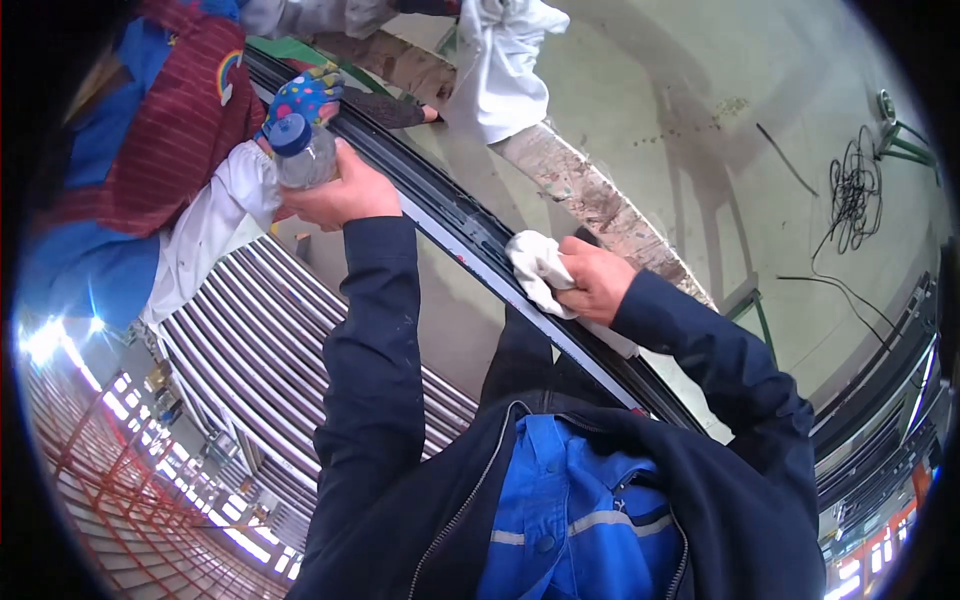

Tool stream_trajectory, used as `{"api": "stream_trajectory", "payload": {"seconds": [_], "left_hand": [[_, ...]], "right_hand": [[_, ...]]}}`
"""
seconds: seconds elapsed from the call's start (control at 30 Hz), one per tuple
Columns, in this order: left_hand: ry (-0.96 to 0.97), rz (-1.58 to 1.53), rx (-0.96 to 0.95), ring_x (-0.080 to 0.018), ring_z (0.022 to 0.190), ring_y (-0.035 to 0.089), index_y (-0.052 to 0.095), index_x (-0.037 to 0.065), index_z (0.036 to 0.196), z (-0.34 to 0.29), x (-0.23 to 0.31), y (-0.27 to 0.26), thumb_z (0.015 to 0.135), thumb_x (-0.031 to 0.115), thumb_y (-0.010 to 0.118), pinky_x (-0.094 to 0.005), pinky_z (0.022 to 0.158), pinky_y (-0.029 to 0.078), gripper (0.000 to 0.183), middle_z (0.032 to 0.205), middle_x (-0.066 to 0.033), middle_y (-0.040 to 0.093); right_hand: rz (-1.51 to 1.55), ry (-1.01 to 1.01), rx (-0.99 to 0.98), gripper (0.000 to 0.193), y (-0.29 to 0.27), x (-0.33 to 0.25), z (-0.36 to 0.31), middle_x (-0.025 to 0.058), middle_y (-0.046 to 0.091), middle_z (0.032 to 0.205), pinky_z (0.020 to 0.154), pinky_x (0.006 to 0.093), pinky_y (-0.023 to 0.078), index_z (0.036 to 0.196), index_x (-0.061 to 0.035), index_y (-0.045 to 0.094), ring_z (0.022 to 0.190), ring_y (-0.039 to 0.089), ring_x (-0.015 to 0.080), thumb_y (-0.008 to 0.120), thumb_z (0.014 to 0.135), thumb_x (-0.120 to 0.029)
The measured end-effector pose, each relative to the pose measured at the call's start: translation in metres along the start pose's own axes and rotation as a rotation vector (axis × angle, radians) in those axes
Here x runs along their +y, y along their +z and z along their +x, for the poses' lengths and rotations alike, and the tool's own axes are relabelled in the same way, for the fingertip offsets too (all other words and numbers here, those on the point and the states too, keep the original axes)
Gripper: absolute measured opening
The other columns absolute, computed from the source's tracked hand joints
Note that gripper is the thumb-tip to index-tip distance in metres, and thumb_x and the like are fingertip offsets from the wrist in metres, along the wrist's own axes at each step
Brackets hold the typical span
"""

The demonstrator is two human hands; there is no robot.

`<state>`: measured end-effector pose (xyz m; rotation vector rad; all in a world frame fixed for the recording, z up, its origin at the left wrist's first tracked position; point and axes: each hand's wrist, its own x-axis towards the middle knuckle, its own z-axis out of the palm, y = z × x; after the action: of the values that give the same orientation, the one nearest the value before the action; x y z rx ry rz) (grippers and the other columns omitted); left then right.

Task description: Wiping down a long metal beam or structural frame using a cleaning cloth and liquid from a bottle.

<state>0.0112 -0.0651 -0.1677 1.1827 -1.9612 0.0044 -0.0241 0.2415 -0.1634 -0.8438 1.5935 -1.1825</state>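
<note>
On my feed the white cloth (538,270) was bunched against a long black frame (452,212), near the middle of the view. The right hand (600,283) had its fingers closed on the cloth's right side. Up and to the left, the left hand (350,192) had its fingers curled around a clear bottle (314,165) with a blue cap (290,134); how tightly, I could not tell. Just beyond the bottle I saw a co-worker's hand in a spotted glove (300,95), beside a striped maroon garment (180,140). A paint-worn beam (600,203) ran along the frame's far side, and silver bars (270,300) lay low on the left. Farther right, I made out a tangled black cable (855,195) on the pale floor (700,60).
</note>
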Motion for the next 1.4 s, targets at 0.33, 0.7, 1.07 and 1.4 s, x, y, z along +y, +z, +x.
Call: {"api": "stream_trajectory", "payload": {"seconds": [0.33,0.7,1.07,1.4], "left_hand": [[-0.090,-0.117,-0.048,-0.0449,0.103,0.055,0.034,-0.008,0.128,0.001,0.001,0.002,0.074,0.022,0.080,-0.0526,0.088,0.045,0.077,0.116,-0.0278,0.052],[-0.052,-0.196,-0.054,-0.0359,0.103,0.062,0.037,-0.010,0.121,0.004,0.003,0.006,0.076,0.013,0.080,-0.0439,0.089,0.051,0.067,0.114,-0.0251,0.055],[-0.024,-0.263,-0.066,-0.0321,0.103,0.063,0.036,-0.011,0.119,0.007,0.008,-0.003,0.079,0.012,0.080,-0.0411,0.089,0.053,0.064,0.114,-0.0256,0.058],[-0.121,-0.297,-0.129,-0.0330,0.112,0.058,0.034,-0.009,0.125,0.010,0.013,-0.006,0.080,0.004,0.075,-0.0419,0.095,0.050,0.062,0.123,-0.0256,0.051]], "right_hand": [[-0.166,0.010,-0.302,0.030,-0.013,-0.022,0.075,0.0246,0.064,0.084,0.076,0.0481,0.049,0.104,-0.0043,0.063,0.082,0.063,0.0415,0.056,0.077,-0.016],[0.208,0.174,-0.473,0.029,-0.027,-0.014,0.085,0.0145,0.068,0.079,0.067,0.0383,0.051,0.106,-0.0058,0.064,0.071,0.066,0.0253,0.059,0.079,-0.012],[-0.182,-0.035,-0.490,0.051,-0.033,-0.010,0.039,0.0207,0.061,0.093,0.077,0.0451,0.049,0.130,-0.0156,0.052,0.085,0.062,0.0380,0.058,0.081,-0.011],[-0.155,-0.012,-0.443,0.050,-0.028,-0.019,0.053,0.0223,0.060,0.096,0.077,0.0472,0.049,0.131,-0.0165,0.050,0.087,0.061,0.0412,0.057,0.081,-0.012]]}}
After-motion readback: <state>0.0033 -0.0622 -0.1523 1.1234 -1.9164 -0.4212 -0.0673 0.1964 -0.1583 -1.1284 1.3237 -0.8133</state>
